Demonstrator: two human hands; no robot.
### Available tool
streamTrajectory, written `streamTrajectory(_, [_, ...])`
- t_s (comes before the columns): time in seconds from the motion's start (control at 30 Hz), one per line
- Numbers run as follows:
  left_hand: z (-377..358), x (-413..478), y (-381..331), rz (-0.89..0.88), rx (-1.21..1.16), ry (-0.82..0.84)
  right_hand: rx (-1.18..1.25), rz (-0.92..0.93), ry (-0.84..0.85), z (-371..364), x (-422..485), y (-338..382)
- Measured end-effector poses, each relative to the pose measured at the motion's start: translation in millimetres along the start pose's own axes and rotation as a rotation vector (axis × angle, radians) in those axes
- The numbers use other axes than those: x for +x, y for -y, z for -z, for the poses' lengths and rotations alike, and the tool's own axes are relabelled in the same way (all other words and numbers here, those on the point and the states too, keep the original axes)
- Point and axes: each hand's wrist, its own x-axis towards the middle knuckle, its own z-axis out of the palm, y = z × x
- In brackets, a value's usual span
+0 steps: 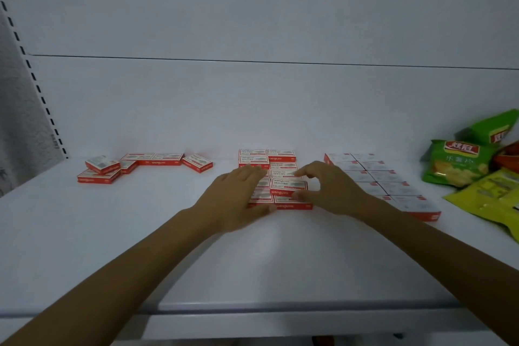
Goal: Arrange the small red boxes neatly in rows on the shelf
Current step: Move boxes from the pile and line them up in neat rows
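Forearms reach in from the near edge of the white shelf (112, 233), both bare.

Left hand (238, 191): palm down, fingers straight and flat on the left column of the middle block (280, 154), thumb along its front edge.

Right hand (328, 185): fingers curled, forefinger and thumb pinching one box (289, 186) in the block's right column, second row from the front.

Counts:
- middle block: two columns, five rows showing on the right (left column partly under the hand, so no full count).
- loose boxes (168, 159): six at back left, askew, one tilted on top of another.
- right block (384, 177): two columns, near corner hidden by the arm.
- snack bags (455, 166): two green and one yellow at far right, something orange among them.

Boxes: small, flat, red sides with white lettering, pale tops with a grey picture.
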Motion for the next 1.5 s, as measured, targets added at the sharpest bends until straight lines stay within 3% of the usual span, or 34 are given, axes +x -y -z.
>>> streamTrajectory(0.1, [1.0,5.6,-3.6,0.007,0.023,0.008,-0.159,0.182,-0.090,-4.9,-7.2,4.4])
streamTrajectory(0.2, [5.1,12.3,-7.1,0.044,0.020,0.022,-0.252,0.308,-0.056,-8.1,-11.4,9.3])
streamTrajectory(0.43, [6.5,21.1,-15.6,0.113,-0.073,0.069,-0.226,0.203,0.011,-10.6,23.6,-3.6])
streamTrajectory(0.77, [5.6,24.6,-13.7,0.130,-0.031,0.060,-0.110,0.091,0.101,-15.7,53.5,-4.6])
streamTrajectory(1.17, [12.9,25.6,3.8,0.129,-0.021,0.025,-0.166,0.106,0.047,-13.5,58.1,0.2])
streamTrajectory(1.5, [31.6,-3.9,68.7,0.213,0.003,0.001,-0.148,0.212,-0.054,-19.8,61.5,41.9])
